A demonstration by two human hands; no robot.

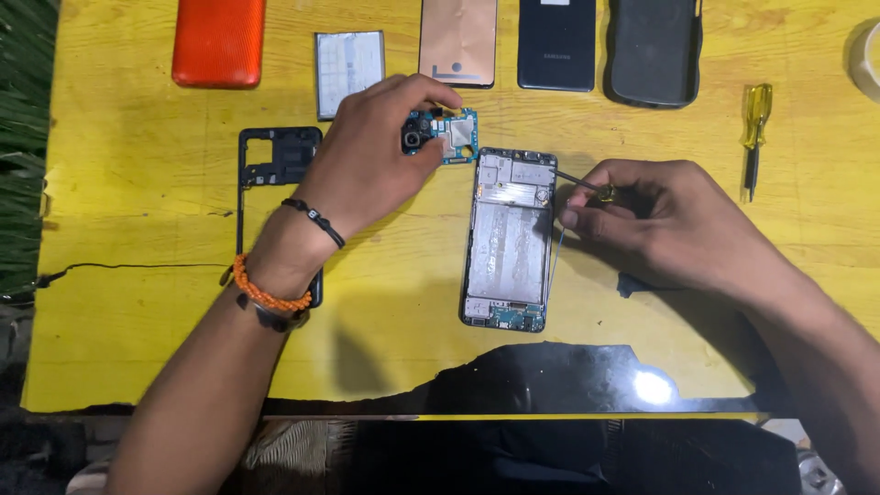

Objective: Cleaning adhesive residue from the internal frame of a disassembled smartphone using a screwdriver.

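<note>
Nearest me, a dark glossy sheet (550,380) lies along the table's (128,348) near edge, catching a spot of light. Just beyond it the opened phone chassis (509,240) lies flat at the table's middle, its long side running away from me, inner metal plate exposed so the fittings are reachable from above. My right hand (660,225) is closed around a small screwdriver (587,186), held low and slanted so the tip meets the chassis's far right corner. My left hand (371,165) pinches a small blue circuit board (445,135) between thumb and fingertips, just off the chassis's far left corner; whether it rests on the table I cannot tell. A black mid-frame (280,160) lies partly under my left wrist. Along the far edge sit an orange back cover (218,41), a grey battery (348,69), a copper-toned panel (458,41), a dark phone (556,44) and a black case (653,50). A yellow-handled screwdriver (754,137) lies apart at the right.
</note>
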